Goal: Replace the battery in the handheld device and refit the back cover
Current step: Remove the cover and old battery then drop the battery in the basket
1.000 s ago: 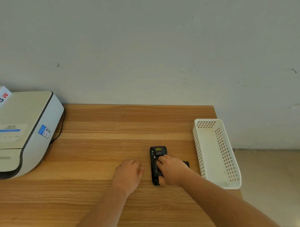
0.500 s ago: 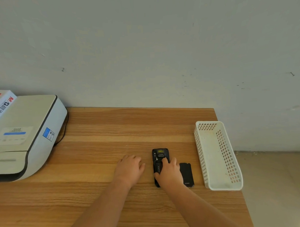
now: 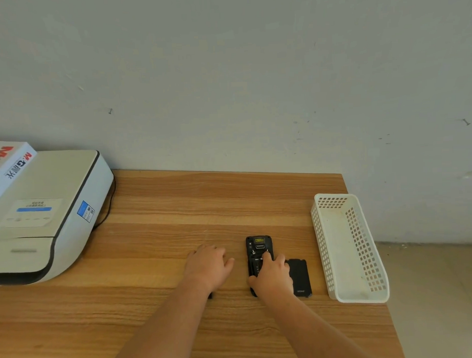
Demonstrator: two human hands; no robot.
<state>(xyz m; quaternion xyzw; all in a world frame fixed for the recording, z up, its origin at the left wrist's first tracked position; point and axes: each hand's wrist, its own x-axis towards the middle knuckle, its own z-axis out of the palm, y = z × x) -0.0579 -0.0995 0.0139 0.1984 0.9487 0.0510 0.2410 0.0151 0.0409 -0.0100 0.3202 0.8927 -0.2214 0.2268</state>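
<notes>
The black handheld device (image 3: 258,245) lies face down on the wooden table (image 3: 163,208), its back open. My right hand (image 3: 271,278) covers its lower half. The fingertips curl into the open bay at the top end of the battery (image 3: 255,268), and the thumb sits at the lower left edge. The black back cover (image 3: 300,277) lies flat just right of the device. My left hand (image 3: 208,266) rests palm down on the table to the left of the device. A small dark thing (image 3: 210,295) peeks out under its wrist.
A white perforated basket (image 3: 348,244) stands at the table's right edge, close to the back cover. A white printer (image 3: 43,212) with a box on top fills the left side, its cable trailing behind. The wall runs along the table's far edge.
My right hand has drawn back towards me over the device, uncovering the back cover beside it. My left hand has stayed flat on the table.
</notes>
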